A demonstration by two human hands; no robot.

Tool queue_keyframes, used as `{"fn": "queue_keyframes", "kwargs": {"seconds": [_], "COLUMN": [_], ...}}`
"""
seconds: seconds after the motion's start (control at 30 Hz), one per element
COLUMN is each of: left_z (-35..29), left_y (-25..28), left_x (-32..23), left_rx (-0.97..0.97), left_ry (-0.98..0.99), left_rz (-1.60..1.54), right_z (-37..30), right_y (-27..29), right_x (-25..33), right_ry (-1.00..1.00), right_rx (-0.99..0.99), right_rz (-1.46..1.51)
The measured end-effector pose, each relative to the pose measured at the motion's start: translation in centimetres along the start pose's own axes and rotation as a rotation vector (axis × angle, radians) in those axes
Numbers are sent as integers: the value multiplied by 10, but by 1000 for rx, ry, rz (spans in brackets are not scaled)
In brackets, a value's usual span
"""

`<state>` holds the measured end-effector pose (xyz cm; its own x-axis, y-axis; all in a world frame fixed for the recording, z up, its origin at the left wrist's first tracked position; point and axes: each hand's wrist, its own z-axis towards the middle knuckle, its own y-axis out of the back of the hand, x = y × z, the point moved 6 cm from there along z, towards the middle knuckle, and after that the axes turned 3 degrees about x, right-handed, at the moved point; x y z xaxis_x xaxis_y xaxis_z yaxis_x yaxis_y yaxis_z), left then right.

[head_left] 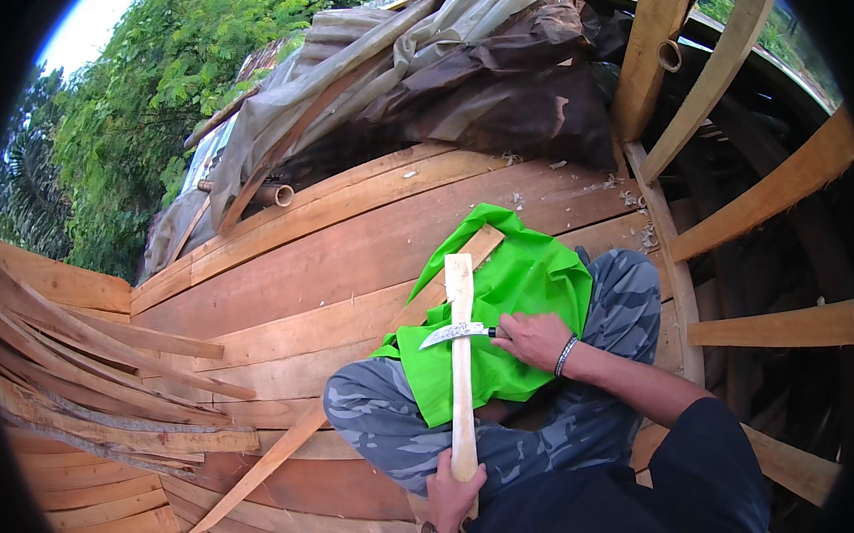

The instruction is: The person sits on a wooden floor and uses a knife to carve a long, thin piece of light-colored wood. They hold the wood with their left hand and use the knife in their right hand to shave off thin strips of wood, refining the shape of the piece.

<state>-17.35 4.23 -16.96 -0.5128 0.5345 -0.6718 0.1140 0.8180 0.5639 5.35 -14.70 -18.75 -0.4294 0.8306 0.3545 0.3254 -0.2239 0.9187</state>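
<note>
A pale carved length of wood, like a tool handle, lies lengthwise over my lap, with its squared end pointing away from me. My left hand is closed around its rounded near end. In my right hand is a knife with a curved, mottled blade and a dark grip. The blade lies across the wood around its middle, pointing left. Bright green cloth covers my crossed legs under the wood. A flat wooden slat rests on the cloth, partly hidden behind the carved piece.
I sit on a floor of wide wooden planks scattered with shavings. Several curved boards are stacked at the left. Upright ribs line the right side. Grey and brown tarpaulins drape the far edge, near a bamboo pole.
</note>
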Motion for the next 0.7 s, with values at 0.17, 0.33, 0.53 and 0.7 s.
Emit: {"fn": "queue_keyframes", "kwargs": {"seconds": [0.17,0.33,0.53,0.7], "left_z": [3,3,1,1], "left_y": [-3,-4,-4,-4], "left_x": [-3,1,2,3], "left_rx": [-5,4,-7,-5], "left_ry": [25,-41,-61,-80], "left_rz": [71,94,111,88], "right_z": [-3,13,4,1], "right_y": [2,16,10,9], "right_x": [-1,-28,-24,-17], "right_ry": [21,-46,-26,6], "right_rx": [-23,-58,-84,-94], "right_rz": [-59,-59,13,-15]}}
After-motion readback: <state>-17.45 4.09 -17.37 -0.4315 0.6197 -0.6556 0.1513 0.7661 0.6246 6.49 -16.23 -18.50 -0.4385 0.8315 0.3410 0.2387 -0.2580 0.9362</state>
